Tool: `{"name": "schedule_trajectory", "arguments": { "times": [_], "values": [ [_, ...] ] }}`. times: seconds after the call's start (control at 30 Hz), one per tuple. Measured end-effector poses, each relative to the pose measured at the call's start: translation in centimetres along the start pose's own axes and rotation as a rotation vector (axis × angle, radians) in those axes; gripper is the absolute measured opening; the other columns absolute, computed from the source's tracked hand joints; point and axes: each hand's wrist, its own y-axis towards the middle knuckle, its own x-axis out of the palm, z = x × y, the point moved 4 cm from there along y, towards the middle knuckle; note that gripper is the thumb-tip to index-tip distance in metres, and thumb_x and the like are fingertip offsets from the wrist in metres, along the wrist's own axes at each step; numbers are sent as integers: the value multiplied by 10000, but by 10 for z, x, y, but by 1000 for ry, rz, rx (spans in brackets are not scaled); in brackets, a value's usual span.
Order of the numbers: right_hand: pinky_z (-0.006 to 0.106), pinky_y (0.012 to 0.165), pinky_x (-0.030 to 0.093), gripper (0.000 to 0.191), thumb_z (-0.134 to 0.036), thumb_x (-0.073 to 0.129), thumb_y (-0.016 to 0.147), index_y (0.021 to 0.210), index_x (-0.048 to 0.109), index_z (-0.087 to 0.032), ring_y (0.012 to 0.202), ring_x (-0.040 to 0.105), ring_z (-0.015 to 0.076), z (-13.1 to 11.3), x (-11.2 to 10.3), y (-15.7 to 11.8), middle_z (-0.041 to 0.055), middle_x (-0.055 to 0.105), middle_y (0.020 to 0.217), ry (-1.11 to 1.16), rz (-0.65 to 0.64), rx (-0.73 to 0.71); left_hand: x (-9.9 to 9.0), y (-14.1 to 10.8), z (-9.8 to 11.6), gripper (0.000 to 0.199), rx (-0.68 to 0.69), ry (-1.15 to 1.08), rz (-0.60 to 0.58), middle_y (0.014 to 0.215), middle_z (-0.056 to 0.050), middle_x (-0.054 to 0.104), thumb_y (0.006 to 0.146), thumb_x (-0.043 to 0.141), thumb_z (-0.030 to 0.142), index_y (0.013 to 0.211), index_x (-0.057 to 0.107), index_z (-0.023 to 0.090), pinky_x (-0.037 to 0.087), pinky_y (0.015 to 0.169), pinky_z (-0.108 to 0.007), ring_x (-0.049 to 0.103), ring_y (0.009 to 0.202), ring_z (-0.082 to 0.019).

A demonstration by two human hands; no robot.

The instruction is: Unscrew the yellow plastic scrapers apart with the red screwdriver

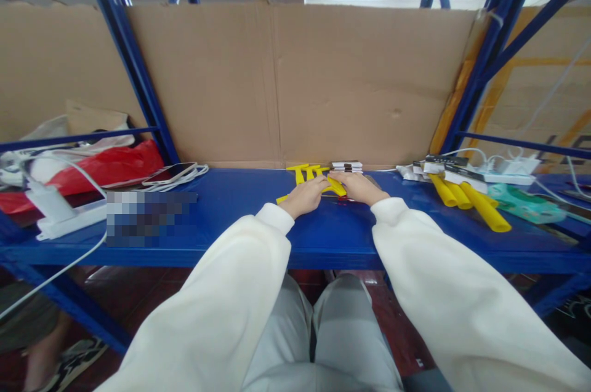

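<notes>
My left hand (305, 196) and my right hand (359, 188) are close together over the middle of the blue shelf, fingers curled inward. Between them is a yellow plastic piece (337, 186), gripped from both sides; its full shape is covered by my fingers. Just behind my left hand lie several yellow T-shaped pieces (300, 173) in a row. A small stack of white and dark flat packs (347, 167) sits behind my right hand. Something small and red (343, 198) shows beneath the held piece, too small to name.
Yellow tubes (484, 206) and a green patterned packet (526, 202) lie to the right, beside boxes and a white power strip (512, 172). On the left are a red bag (111, 165), cables and another power strip (76, 220). Cardboard (341, 84) stands behind, between blue posts.
</notes>
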Motion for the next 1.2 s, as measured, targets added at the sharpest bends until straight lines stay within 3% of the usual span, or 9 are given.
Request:
{"name": "schedule_trajectory", "arguments": {
  "times": [0.2,0.37,0.53,0.63,0.77,0.87,0.97,1.1,1.2],
  "values": [
    [361,1129,431,560,-58,523,861,1389,644,-197,1320,597,253,-2,-7,-5,107,644,1415,-15,-9,32,-1,0,3,540,-11,10,-36,1377,-125,613,889,442,30,1358,643,209,505,1065,-441,631,1242,-266],
    [358,1053,471,421,-66,499,895,1213,746,-187,1212,666,256,10,-4,-1,128,731,1272,-5,43,50,-1,0,2,567,-56,59,-79,1436,-114,569,904,448,46,1417,604,232,498,1077,-417,618,1260,-257],
    [269,765,537,199,-134,570,892,951,760,-145,802,721,194,42,6,9,90,793,890,233,197,332,-5,-1,-3,545,-162,118,-80,1451,-131,554,917,436,57,1407,613,219,503,1069,-381,627,1239,-250],
    [212,562,478,174,-67,589,835,733,708,-143,551,614,133,57,17,14,27,696,605,513,196,540,-7,-1,-5,530,-198,114,-71,1436,-139,564,910,442,59,1382,628,213,517,1049,-400,642,1208,-254],
    [192,462,393,227,-5,648,733,570,633,-162,454,501,101,67,27,21,-18,575,456,700,198,716,-7,-1,-3,534,-194,93,-60,1417,-129,573,906,445,57,1374,630,235,524,1039,-407,646,1193,-249],
    [209,467,398,175,-28,702,706,601,659,-161,458,505,114,71,33,26,-15,578,460,662,190,791,-7,-1,-2,534,-187,89,-62,1414,-118,573,908,440,55,1371,631,241,524,1038,-394,644,1197,-240],
    [245,584,490,87,-81,748,711,708,713,-161,612,633,171,73,36,29,31,673,592,587,187,786,-8,-1,-2,531,-177,89,-65,1414,-122,575,912,433,58,1374,628,231,526,1035,-392,644,1196,-241],
    [366,914,525,118,-163,797,722,824,753,-203,1091,677,281,70,31,29,93,771,950,419,199,616,-8,-1,-2,528,-159,81,-64,1409,-118,580,911,431,60,1370,631,227,525,1036,-390,644,1192,-239],
    [360,911,539,39,-206,760,804,832,739,-189,1050,692,257,60,21,25,103,773,979,565,266,482,-6,-1,-4,528,-146,59,-60,1415,-114,576,900,444,55,1364,632,225,525,1039,-395,643,1196,-240]
  ]
}}
